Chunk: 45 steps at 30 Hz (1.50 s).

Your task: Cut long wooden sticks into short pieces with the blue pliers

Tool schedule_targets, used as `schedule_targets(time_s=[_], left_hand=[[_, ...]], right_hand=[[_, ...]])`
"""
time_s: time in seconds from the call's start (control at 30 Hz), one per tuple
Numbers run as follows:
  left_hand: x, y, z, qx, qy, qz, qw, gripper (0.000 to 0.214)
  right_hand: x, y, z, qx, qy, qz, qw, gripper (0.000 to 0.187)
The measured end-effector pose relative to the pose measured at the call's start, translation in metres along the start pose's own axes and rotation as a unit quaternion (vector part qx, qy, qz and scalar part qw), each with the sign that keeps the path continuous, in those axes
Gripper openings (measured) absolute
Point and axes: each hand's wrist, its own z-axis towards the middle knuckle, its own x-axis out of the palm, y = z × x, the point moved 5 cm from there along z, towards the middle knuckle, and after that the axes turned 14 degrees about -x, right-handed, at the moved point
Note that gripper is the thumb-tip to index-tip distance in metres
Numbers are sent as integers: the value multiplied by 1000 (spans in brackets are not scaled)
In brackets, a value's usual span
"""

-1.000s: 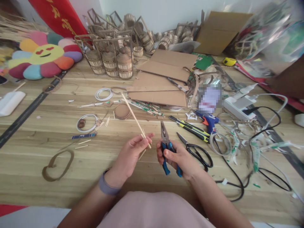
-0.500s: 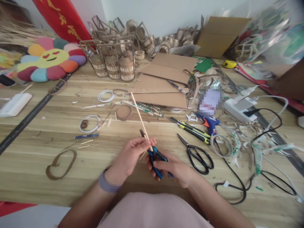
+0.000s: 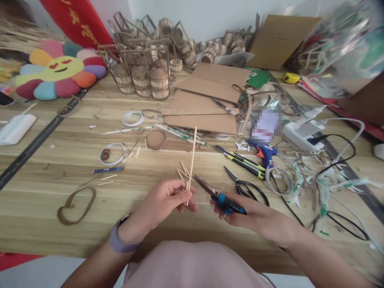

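My left hand [image 3: 171, 198] is closed, pinching a thin wooden stick [image 3: 193, 156] that stands almost upright. A shorter piece seems to lie along its lower end in the same pinch. To the right, my right hand [image 3: 243, 212] is wrapped around the blue and black handles of pruning shears [image 3: 223, 200]. Their dark blades point up and left, a small gap from the stick. Several short cut sticks [image 3: 183, 170] lie on the table just beyond my left fingertips. Farther off sits a round brown woven-edged disc [image 3: 156, 139].
Black scissors [image 3: 249, 190], a yellow-black utility knife [image 3: 240, 162] and a blue glue gun [image 3: 265, 154] lie right. Cables and a white power strip [image 3: 304, 134] are beyond. Cardboard sheets [image 3: 204, 108], small baskets [image 3: 159, 82] and a flower cushion [image 3: 61, 70] stand behind. White tape rings [image 3: 112, 163] lie left.
The pruning shears have moved right, away from the stick. The stick has swung from leaning left to nearly upright. Short cut sticks now show on the table beyond my left hand.
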Motion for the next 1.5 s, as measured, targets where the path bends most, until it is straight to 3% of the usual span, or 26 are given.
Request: schedule_targets(time_s=[0.17, 0.37, 0.67, 1.0, 1.5], left_hand=[[7, 5, 2, -31, 22, -12, 999, 25], [1, 6, 1, -43, -5, -30, 999, 29], [14, 10, 3, -37, 48, -9, 998, 27], [21, 15, 7, -49, 89, -18, 995, 28], [23, 15, 8, -58, 101, -19, 993, 27]], right_hand=[[7, -2, -4, 39, 30, 37, 998, 33], [5, -4, -3, 53, 32, 37, 997, 33], [10, -4, 7, 77, 45, 26, 996, 33], [12, -4, 10, 81, 58, 56, 993, 30], [10, -7, 13, 37, 69, 8, 997, 24]])
